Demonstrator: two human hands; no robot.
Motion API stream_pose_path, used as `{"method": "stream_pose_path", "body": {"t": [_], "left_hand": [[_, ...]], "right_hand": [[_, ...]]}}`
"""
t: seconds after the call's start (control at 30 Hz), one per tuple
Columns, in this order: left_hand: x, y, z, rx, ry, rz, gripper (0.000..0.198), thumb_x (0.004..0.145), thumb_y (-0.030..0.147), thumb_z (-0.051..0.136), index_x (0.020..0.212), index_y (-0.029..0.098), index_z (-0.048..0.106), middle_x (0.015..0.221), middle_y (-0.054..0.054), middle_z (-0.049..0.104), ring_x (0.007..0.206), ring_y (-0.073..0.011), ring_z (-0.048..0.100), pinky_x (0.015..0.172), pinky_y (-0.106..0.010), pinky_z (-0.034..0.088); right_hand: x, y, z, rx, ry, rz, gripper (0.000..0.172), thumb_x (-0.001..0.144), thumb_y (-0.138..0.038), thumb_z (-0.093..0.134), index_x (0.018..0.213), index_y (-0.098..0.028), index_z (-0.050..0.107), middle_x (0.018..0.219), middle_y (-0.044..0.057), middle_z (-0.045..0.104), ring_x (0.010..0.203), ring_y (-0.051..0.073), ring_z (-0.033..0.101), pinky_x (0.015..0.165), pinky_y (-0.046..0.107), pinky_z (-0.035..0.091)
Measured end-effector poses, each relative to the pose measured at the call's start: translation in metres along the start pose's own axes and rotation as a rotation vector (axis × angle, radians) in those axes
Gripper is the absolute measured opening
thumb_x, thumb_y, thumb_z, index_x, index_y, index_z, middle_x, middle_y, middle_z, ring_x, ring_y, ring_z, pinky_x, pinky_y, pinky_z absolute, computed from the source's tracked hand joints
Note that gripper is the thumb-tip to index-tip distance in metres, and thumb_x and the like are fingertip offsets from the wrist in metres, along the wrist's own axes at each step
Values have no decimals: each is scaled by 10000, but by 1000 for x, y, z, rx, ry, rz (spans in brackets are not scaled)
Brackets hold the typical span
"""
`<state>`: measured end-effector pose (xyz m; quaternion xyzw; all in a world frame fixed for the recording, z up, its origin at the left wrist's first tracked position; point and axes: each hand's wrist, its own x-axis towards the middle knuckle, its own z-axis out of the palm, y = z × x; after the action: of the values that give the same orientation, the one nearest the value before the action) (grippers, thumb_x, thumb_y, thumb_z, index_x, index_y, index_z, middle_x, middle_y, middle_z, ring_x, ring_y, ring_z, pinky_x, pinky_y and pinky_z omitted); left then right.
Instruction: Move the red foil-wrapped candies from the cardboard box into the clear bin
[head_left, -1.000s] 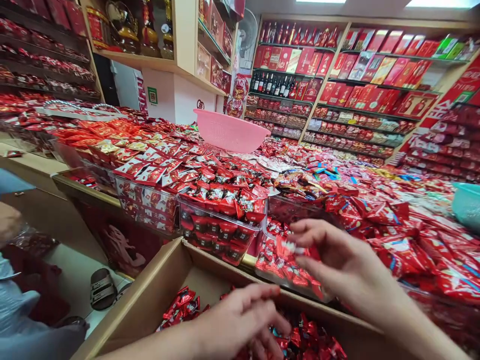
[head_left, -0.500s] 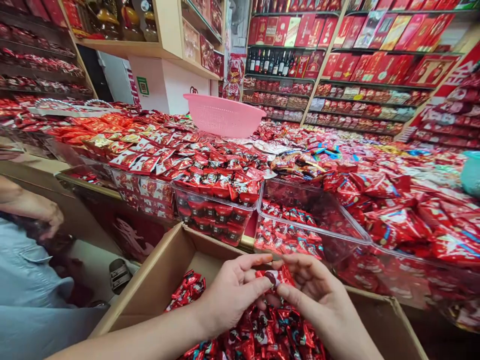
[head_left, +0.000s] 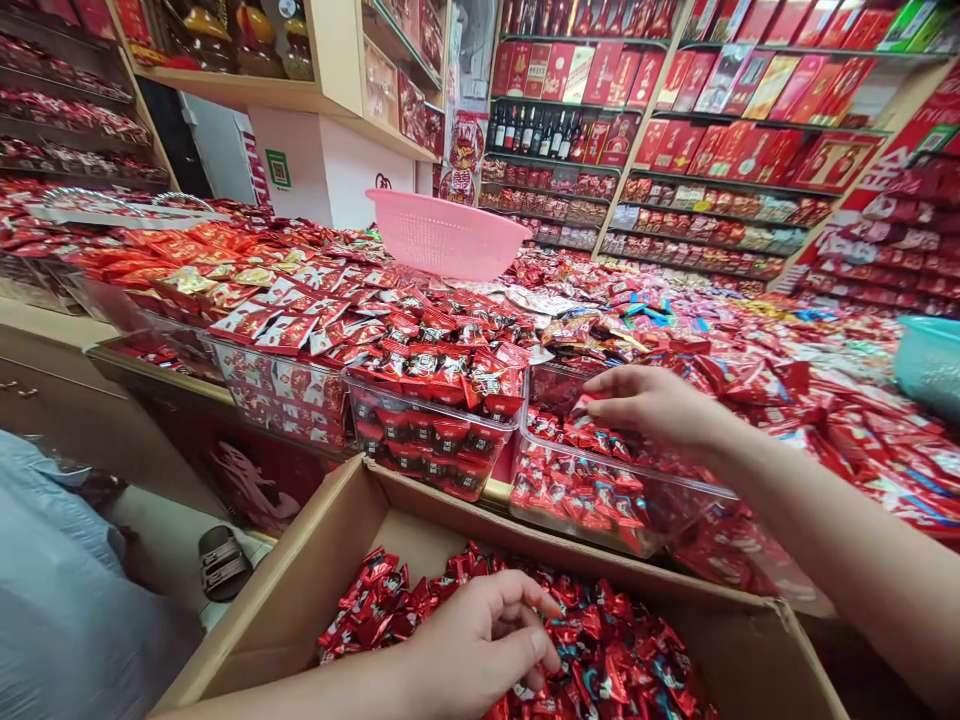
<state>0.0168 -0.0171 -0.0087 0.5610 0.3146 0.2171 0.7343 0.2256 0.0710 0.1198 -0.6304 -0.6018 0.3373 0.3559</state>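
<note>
My left hand (head_left: 480,640) curled on candies (head_left: 607,650) in box (head_left: 300,590), by near edge; hold unclear. Box floor bare far-left. My right hand (head_left: 652,405) over bin (head_left: 675,492), fingers (head_left: 615,388) nearly straight above sweets (head_left: 585,485); anything pinched, can't tell.

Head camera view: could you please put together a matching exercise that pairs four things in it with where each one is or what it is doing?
Column one:
1. left hand
2. right hand
3. pink basket
4. cardboard box

Column two:
A. perched on the heaped display farther back
B. reaching into the clear bin
C. holding loose red-wrapped sweets
D. resting on the sweets inside the box

Pairs: 1-D, 2-B, 3-A, 4-C.
</note>
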Motion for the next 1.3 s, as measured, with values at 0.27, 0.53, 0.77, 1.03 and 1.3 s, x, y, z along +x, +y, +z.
{"method": "stream_pose_path", "body": {"t": [0.27, 0.53, 0.77, 1.03, 1.3], "left_hand": [[-6, 6, -1, 177, -53, -102, 223, 637, 81, 454, 832, 125, 551, 643, 15, 554, 571, -87, 475, 545, -193, 353], [-7, 7, -6, 335, -133, -67, 213, 662, 141, 492, 839, 153, 609, 614, 29, 494, 553, -80, 422, 523, -169, 330], [-5, -4, -12, 439, -143, -49, 224, 673, 206, 489, 863, 201, 609, 645, 26, 527, 567, -91, 445, 525, -168, 348], [-1, -21, -19, 673, -77, -42, 231, 657, 204, 465, 839, 230, 605, 652, 34, 579, 575, -109, 496, 490, -163, 354], [-3, -28, -31, 1027, -132, -34, 272, 679, 228, 468, 924, 254, 582, 781, -7, 613, 685, -180, 552, 590, -250, 434]], "right_hand": [[52, 41, 41, -313, -446, 280, 152, 511, -14, 571, 491, -149, 505, 395, -48, 516, 391, 81, 490, 409, 186, 404], [50, 49, 48, -622, -460, 237, 100, 511, -49, 566, 515, -140, 523, 414, -47, 488, 429, 91, 486, 441, 199, 386], [51, 43, 44, -782, -466, 74, 108, 521, -108, 579, 624, -124, 608, 537, 10, 560, 554, 125, 504, 463, 196, 338], [46, 42, 43, -616, -766, -57, 310, 639, -203, 548, 937, -187, 631, 680, -18, 627, 570, 85, 510, 495, 158, 374], [50, 36, 34, -663, -479, -125, 190, 617, -194, 567, 778, -146, 655, 681, 24, 642, 601, 142, 546, 531, 215, 401]]}}
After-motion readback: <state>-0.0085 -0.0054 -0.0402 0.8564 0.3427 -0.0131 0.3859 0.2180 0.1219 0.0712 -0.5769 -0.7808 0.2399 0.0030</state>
